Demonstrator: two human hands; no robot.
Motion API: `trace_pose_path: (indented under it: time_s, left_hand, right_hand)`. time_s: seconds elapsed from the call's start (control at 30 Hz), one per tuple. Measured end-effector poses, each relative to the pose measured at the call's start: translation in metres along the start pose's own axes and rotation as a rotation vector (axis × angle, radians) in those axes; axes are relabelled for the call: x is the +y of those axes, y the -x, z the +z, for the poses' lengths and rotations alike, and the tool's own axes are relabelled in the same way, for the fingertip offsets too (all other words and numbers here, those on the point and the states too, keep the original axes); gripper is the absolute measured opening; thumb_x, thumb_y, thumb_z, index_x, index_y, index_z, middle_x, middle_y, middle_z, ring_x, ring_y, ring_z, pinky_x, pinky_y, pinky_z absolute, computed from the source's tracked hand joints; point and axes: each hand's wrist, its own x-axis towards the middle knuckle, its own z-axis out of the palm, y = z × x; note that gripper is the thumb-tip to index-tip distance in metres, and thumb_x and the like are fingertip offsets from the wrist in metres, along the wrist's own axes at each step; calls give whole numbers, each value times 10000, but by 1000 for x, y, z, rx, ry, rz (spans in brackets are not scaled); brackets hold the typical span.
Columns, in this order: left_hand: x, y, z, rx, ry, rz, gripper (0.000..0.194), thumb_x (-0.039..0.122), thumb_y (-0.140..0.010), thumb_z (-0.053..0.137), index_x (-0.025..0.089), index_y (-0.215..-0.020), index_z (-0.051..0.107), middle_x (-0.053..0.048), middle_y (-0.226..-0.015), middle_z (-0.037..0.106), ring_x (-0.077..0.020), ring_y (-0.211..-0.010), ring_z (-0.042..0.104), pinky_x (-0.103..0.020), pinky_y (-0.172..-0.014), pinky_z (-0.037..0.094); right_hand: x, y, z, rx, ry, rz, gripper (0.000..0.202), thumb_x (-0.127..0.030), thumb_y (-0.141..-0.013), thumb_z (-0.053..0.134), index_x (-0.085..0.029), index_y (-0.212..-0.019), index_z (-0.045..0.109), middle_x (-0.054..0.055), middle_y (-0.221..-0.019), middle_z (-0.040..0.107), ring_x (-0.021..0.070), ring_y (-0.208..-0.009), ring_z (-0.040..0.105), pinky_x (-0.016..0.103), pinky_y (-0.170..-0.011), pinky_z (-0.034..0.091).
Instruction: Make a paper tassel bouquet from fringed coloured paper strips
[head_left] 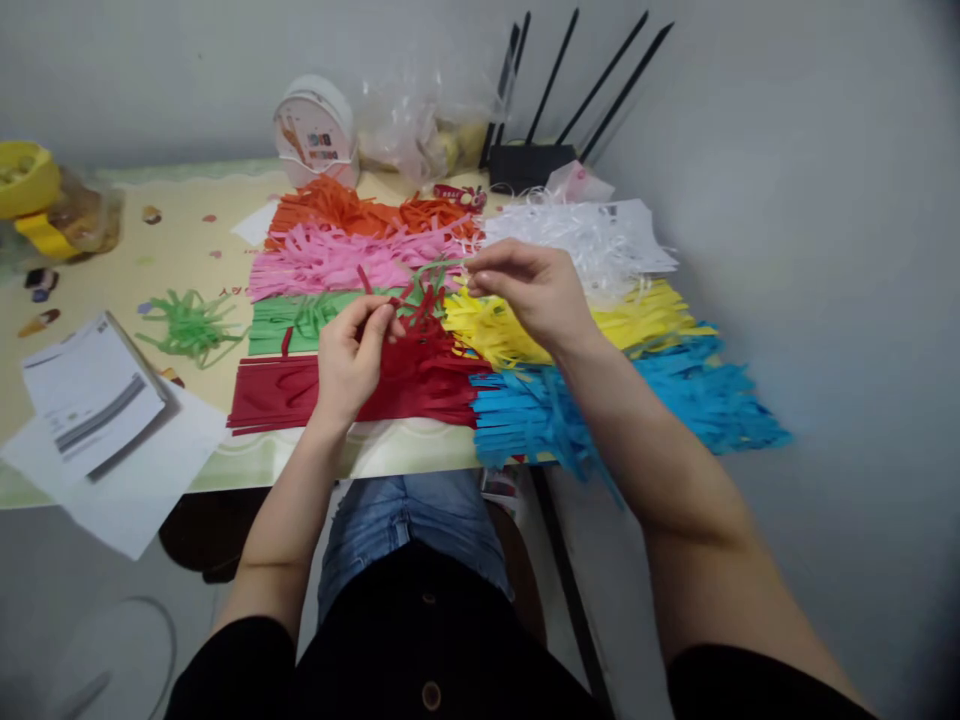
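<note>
My left hand (356, 350) pinches a dark red strip over the red strips (277, 390) at the table's front. My right hand (529, 285), up and to the right, has its fingers pinched at the end of a thin pale green strand (442, 265) that runs left toward the red strip. Beneath my hands lie piles of pink strips (322, 262), green strips (274, 325) and yellow strips (495, 335). Blue strips (525, 405) are at the front right, white strips (570, 235) behind the yellow, and orange strips (322, 210) at the back.
A small bunch of green strands (191, 325) lies left of the piles. Papers (94, 395) overhang the table's front-left edge. Along the back stand a round box (313, 130), a clear plastic bag (420, 130) and a black router (529, 165). A yellow tape roll (28, 180) is at far left.
</note>
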Motion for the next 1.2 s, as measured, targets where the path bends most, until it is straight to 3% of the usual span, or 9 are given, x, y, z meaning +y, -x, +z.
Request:
trace_pose_path:
  time_s: [0.17,0.3,0.4,0.6,0.8,0.97,1.1,1.2]
  left_hand:
    - [15,14,-6,52,99,12,307,518,-1032,667,214,-1005,637,12,-722,718,-124,-648,683,-252,-675,537]
    - [26,24,-11,51,42,18,348,545,-1044,637,208,-957,635,-6,-773,732,-127,-705,717,-257,-716,566]
    - [30,30,-16,88,-52,73,308,480,-1072,610,200,-951,652,-10,-816,741,-120,-737,721,-245,-723,559]
    - [23,38,-25,147,-425,334,185,342,-1058,634,206,-965,719,-24,-893,787,-149,-846,738,-291,-843,560]
    - [18,45,-20,154,61,79,246,419,-1024,709,207,-942,616,25,-808,730,-101,-681,738,-216,-713,594]
    - [20,47,-22,112,88,41,312,479,-1018,708,196,-912,628,18,-777,703,-106,-717,741,-206,-707,580]
    - [17,50,-29,13,95,10,307,494,-1021,696,201,-980,616,7,-858,698,-112,-785,758,-209,-737,581]
    - [11,55,-29,30,-1,33,279,480,-1042,663,211,-1034,588,2,-905,698,-120,-834,761,-218,-755,578]
  right_hand:
    - [-57,32,61,-39,-36,-104,252,-533,-945,715,-294,-1025,726,35,-1021,736,195,-990,745,387,-953,651]
    - [-68,42,87,22,-115,-143,191,-491,-944,748,-301,-952,733,26,-951,740,194,-927,749,378,-909,661]
    - [-67,43,99,68,-209,-139,200,-480,-911,804,-288,-916,751,9,-909,745,171,-854,745,341,-845,665]
    - [-60,43,109,49,-383,-167,328,-519,-820,897,-215,-872,784,-8,-832,753,130,-761,734,258,-733,643]
    - [-59,42,109,-121,-541,-32,355,-499,-782,934,-197,-895,784,-17,-798,745,111,-691,713,244,-698,627]
    - [-54,38,106,-305,-637,80,420,-489,-713,980,-176,-866,745,-14,-779,725,120,-677,709,267,-719,626]
    - [-52,40,106,-214,-475,-5,453,-572,-743,940,-184,-860,737,10,-837,719,137,-765,693,281,-753,599]
    - [-51,45,108,-161,-358,-99,483,-642,-781,887,-187,-852,740,34,-884,712,166,-885,686,299,-816,573]
